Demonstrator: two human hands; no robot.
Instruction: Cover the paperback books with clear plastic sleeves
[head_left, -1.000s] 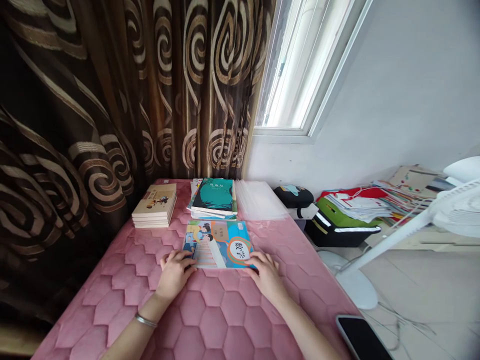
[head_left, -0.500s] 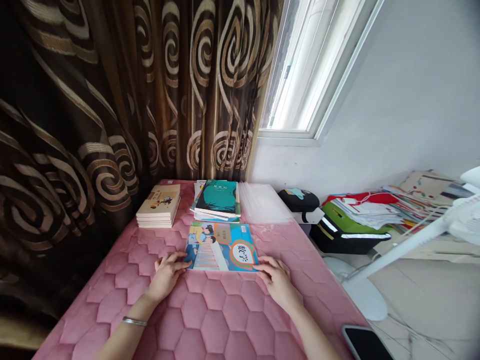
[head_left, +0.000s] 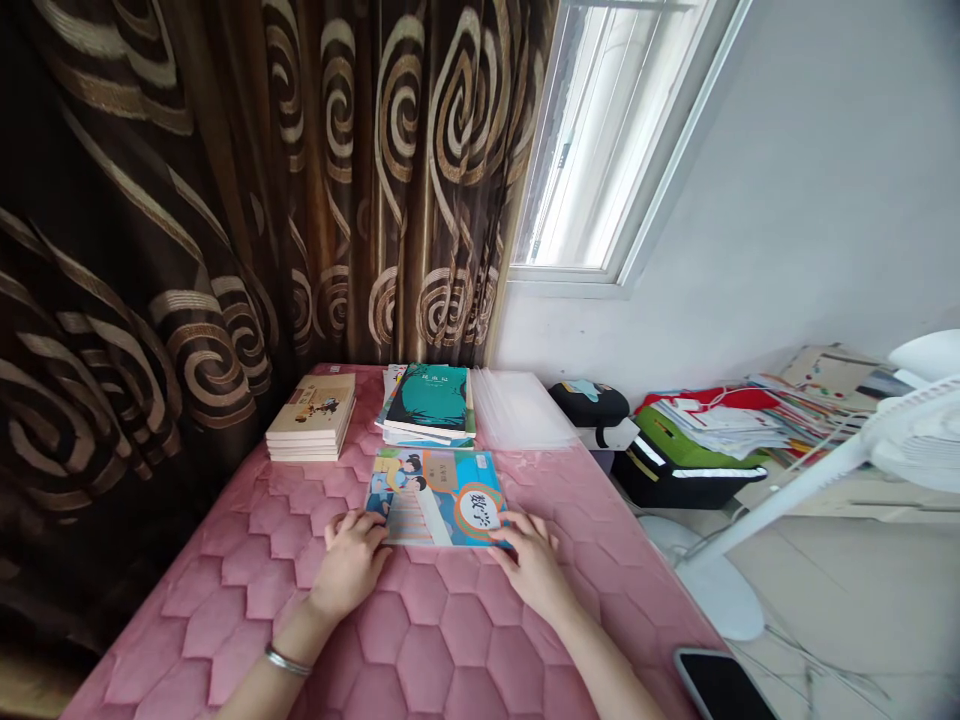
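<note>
A blue mathematics textbook point(head_left: 439, 500) with a cartoon cover lies flat on the pink quilted surface point(head_left: 450, 650), its cover turned sideways to me. My left hand point(head_left: 351, 560), with a silver bracelet on its wrist, grips the near left corner with bent fingers. At the near right corner my right hand point(head_left: 531, 560) has its fingers over the cover and its thumb at the near edge. Just beyond the textbook is a stack of books point(head_left: 429, 405) with a teal one on top. Several beige books point(head_left: 311, 415) are piled at the left.
Clear plastic book covers point(head_left: 521, 410) lie right of the teal stack. A phone point(head_left: 724, 685) rests at the near right edge. Past that edge stand a white fan point(head_left: 795, 500) and a black-and-green storage box point(head_left: 682, 460) with papers. A patterned curtain point(head_left: 397, 180) hangs behind.
My left hand has shifted right and now covers more of the textbook's left corner. My right hand has moved slightly inward over the right corner. The camera view has turned a little.
</note>
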